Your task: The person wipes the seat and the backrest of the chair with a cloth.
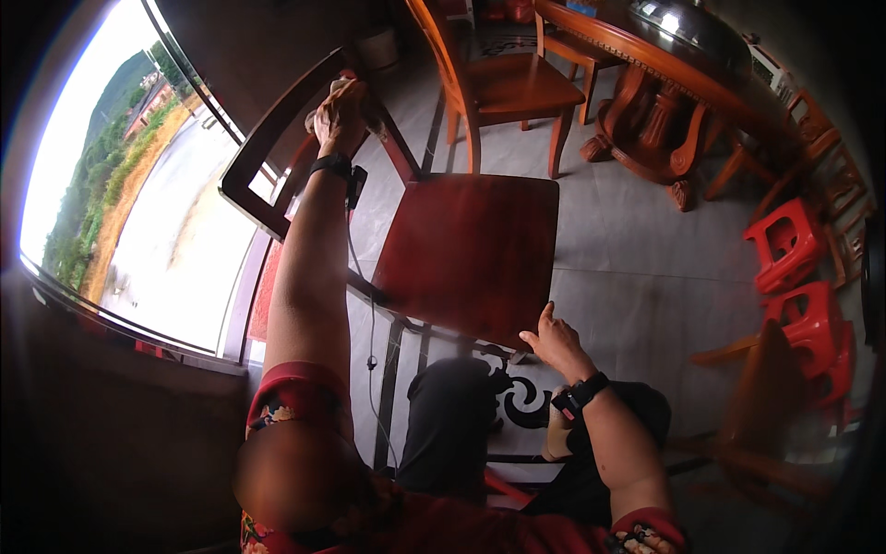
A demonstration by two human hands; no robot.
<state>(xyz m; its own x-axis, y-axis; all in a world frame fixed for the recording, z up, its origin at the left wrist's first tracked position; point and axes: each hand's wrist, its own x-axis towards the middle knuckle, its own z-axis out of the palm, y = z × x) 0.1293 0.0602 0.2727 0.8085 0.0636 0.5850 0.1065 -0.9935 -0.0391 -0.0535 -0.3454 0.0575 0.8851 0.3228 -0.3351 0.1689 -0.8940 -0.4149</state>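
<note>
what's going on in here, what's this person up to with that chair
Someone seated is handling a dark red wooden chair in front of them. Their left hand is up at the backrest, apparently with a pale cloth under it. The right hand is at the seat's near right corner, index finger and thumb spread; whether it presses on the wood is hard to tell.

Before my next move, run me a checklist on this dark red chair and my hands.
1. Left hand at the backrest: ok.
2. What the left grip holds: cannot tell, too small.
3. Right hand touching the seat's near corner: cannot tell.
4. Wrist cable tucked away: not ok, hangs loose beside the seat.
5. Gap to the orange-brown chair: cannot tell, they overlap in view.
</note>
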